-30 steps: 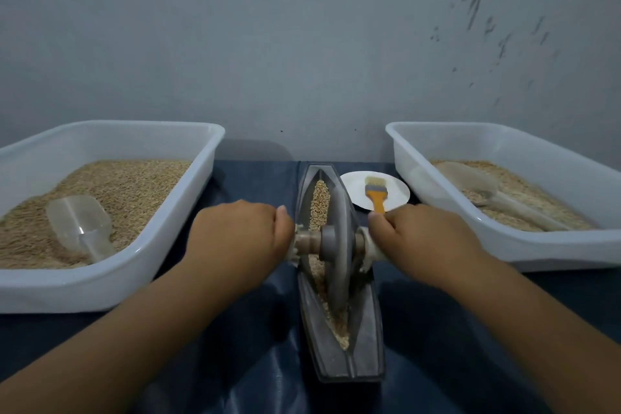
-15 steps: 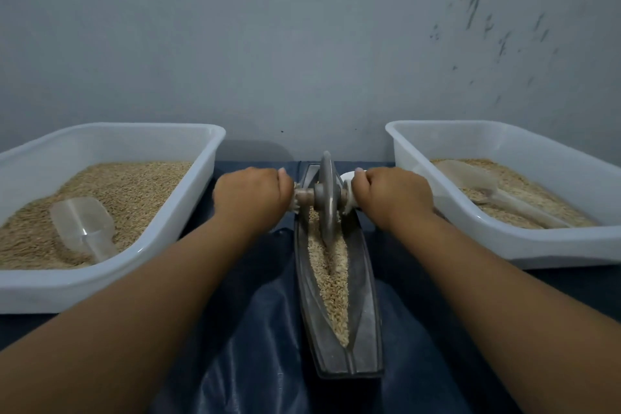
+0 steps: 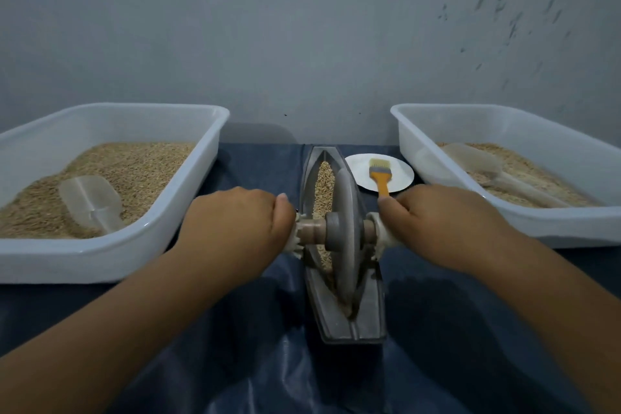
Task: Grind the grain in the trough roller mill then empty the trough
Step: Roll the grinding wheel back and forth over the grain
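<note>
1. Left hand (image 3: pixel 240 223) and right hand (image 3: pixel 437 225) each grip an axle end of the roller wheel (image 3: pixel 346 239).
2. Wheel stands in the trough (image 3: pixel 366 319) between the hands; grain (image 3: pixel 324 185) lies beyond it.
3. Left of the left hand: white tub (image 3: pixel 141 245) with scoop (image 3: pixel 90 203).
4. Beyond the right hand: orange brush (image 3: pixel 381 176) on white plate (image 3: pixel 359 175).

We see our two bare forearms and hands, nothing worn on them as far as the view reaches: no sleeve edge shows. On our left hand (image 3: pixel 235 222) a short, pale thumbnail shows at the inner side, facing our right hand (image 3: pixel 437 222). The right one shows a short nail at its inner edge too. Knuckles read as smooth, rounded bumps.
</note>
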Action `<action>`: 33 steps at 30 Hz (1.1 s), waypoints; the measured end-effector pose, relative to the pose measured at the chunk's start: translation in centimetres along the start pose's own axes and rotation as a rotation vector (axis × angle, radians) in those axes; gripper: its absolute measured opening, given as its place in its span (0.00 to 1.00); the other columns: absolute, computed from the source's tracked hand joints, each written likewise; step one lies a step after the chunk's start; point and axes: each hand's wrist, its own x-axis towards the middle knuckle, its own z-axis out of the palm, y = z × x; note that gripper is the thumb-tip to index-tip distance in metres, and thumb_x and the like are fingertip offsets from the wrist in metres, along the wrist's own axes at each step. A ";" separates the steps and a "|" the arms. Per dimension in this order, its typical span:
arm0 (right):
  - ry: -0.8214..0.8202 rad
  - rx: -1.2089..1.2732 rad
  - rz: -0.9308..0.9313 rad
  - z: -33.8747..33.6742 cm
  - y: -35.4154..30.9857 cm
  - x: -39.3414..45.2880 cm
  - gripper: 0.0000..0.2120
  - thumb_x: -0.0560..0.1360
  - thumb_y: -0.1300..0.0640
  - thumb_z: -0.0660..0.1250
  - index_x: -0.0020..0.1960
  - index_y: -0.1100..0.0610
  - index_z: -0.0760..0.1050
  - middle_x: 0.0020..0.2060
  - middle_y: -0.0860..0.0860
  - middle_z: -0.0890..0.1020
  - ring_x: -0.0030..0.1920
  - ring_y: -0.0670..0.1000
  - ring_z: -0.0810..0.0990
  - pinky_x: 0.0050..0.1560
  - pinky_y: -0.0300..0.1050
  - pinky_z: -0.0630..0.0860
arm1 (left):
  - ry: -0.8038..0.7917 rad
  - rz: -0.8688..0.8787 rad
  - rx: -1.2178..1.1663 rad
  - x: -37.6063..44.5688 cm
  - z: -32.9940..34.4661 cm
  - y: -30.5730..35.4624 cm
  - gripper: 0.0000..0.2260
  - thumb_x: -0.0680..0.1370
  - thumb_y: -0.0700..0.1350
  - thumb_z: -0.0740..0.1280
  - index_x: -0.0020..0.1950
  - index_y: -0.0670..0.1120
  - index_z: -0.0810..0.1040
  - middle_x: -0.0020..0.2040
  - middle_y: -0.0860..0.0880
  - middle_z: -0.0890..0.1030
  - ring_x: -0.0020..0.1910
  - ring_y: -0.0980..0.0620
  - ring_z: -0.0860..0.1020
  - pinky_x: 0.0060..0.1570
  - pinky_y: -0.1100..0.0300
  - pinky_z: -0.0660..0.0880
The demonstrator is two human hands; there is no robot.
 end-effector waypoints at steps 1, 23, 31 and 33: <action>0.004 0.010 0.005 -0.1 0.1 -0.1 0.26 0.79 0.42 0.50 0.28 0.52 0.67 0.24 0.50 0.73 0.27 0.49 0.72 0.27 0.44 0.60 | -0.002 -0.049 -0.009 0.0 -0.1 0.2 0.23 0.72 0.54 0.32 0.38 0.48 0.63 0.31 0.52 0.64 0.30 0.51 0.66 0.31 0.58 0.65; 0.070 -0.063 -0.010 0.7 -0.5 0.1 0.24 0.79 0.43 0.48 0.29 0.51 0.67 0.26 0.49 0.73 0.29 0.49 0.72 0.29 0.44 0.62 | 0.149 -0.178 -0.137 0.0 1.1 0.5 0.24 0.74 0.56 0.33 0.33 0.51 0.66 0.28 0.53 0.68 0.25 0.55 0.65 0.28 0.60 0.64; 0.101 -0.066 0.031 1.5 -0.7 1.9 0.21 0.80 0.47 0.47 0.31 0.51 0.65 0.29 0.49 0.73 0.32 0.51 0.73 0.32 0.44 0.68 | 0.252 -0.269 -0.214 1.2 2.3 0.3 0.23 0.77 0.55 0.43 0.28 0.50 0.66 0.24 0.53 0.66 0.22 0.53 0.65 0.25 0.60 0.66; 0.134 -0.029 0.097 2.6 -0.7 4.2 0.22 0.79 0.46 0.43 0.32 0.50 0.66 0.29 0.48 0.71 0.32 0.51 0.71 0.34 0.45 0.66 | 0.251 -0.307 -0.214 3.4 3.6 0.0 0.23 0.78 0.54 0.45 0.29 0.48 0.68 0.25 0.53 0.68 0.24 0.50 0.68 0.28 0.57 0.70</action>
